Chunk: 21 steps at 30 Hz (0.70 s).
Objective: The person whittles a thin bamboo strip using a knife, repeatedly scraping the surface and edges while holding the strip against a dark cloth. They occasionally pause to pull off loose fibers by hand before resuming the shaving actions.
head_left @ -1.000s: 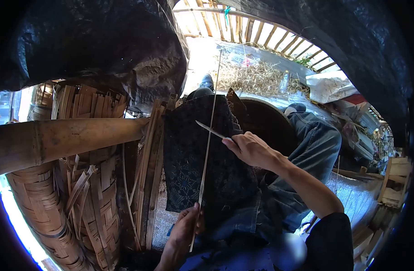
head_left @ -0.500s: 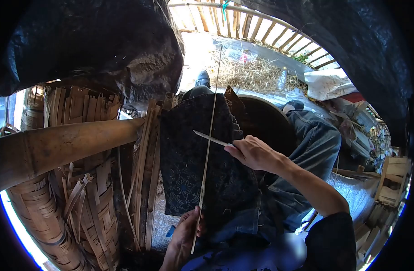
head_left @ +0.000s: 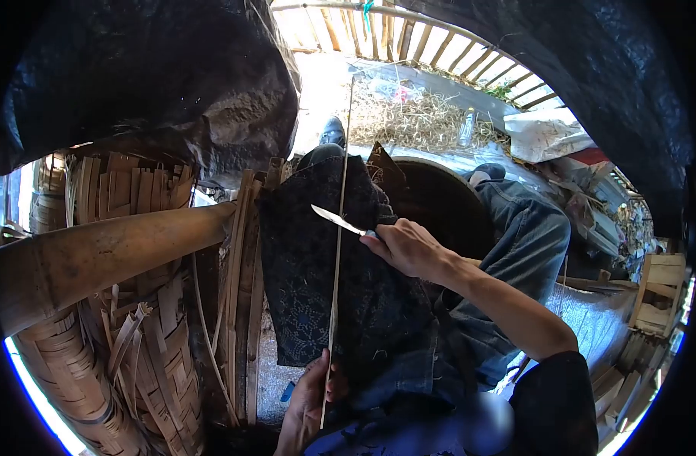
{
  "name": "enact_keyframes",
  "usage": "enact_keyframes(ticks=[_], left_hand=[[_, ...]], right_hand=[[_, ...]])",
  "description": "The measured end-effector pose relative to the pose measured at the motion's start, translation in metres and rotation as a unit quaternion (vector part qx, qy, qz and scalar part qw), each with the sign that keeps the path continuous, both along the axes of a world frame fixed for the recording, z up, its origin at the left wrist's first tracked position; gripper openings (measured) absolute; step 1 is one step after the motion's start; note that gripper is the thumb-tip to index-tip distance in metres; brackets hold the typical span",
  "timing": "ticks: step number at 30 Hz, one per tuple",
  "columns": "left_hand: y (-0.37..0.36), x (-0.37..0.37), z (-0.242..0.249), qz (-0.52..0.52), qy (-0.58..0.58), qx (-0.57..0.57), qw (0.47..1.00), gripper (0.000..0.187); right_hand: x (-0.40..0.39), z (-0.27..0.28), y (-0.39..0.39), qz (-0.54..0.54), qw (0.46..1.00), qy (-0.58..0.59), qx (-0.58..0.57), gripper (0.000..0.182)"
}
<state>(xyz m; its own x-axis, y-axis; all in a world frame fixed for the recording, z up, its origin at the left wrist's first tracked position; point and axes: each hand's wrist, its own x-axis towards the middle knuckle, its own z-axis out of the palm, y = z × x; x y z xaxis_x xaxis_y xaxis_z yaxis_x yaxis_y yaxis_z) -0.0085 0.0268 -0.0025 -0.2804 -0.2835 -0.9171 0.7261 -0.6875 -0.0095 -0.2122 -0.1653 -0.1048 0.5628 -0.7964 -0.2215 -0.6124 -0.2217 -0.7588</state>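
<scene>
My left hand [head_left: 312, 386], low in the view, is closed around the lower end of a long thin bamboo strip [head_left: 336, 285]. The strip runs up and away from me over a dark patterned cloth [head_left: 302, 319] spread on my lap. In my right hand [head_left: 410, 247] is the handle of a knife [head_left: 339, 220]; the fingers wrap round it. Its pale blade points left and crosses the strip around the strip's middle. Part of the handle is hidden by the fingers.
A thick bamboo pole [head_left: 112, 262] juts in from the left beside woven bamboo baskets [head_left: 74, 365]. Upright split bamboo pieces [head_left: 241, 304] stand left of the cloth. Ahead lie shavings [head_left: 416, 114] and a clear plastic bottle [head_left: 467, 127]. Dark plastic sheeting [head_left: 150, 76] hangs above.
The knife has turned so its blade shows broader and brighter, still across the strip. Strip, hands and surroundings appear shifted slightly left in the view. Both hands keep their holds.
</scene>
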Motion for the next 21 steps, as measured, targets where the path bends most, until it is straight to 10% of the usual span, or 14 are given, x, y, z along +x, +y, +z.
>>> enact_keyframes(ticks=[4, 21], left_hand=[[0.012, -0.002, 0.004, 0.009, 0.026, 0.023, 0.999, 0.034], [0.002, 0.003, 0.004, -0.011, -0.004, 0.021, 1.0, 0.033]], right_hand=[[0.004, -0.026, -0.024, -0.113, 0.993, -0.015, -0.034, 0.04], [-0.007, 0.015, -0.003, 0.013, 0.999, -0.004, 0.037, 0.046]])
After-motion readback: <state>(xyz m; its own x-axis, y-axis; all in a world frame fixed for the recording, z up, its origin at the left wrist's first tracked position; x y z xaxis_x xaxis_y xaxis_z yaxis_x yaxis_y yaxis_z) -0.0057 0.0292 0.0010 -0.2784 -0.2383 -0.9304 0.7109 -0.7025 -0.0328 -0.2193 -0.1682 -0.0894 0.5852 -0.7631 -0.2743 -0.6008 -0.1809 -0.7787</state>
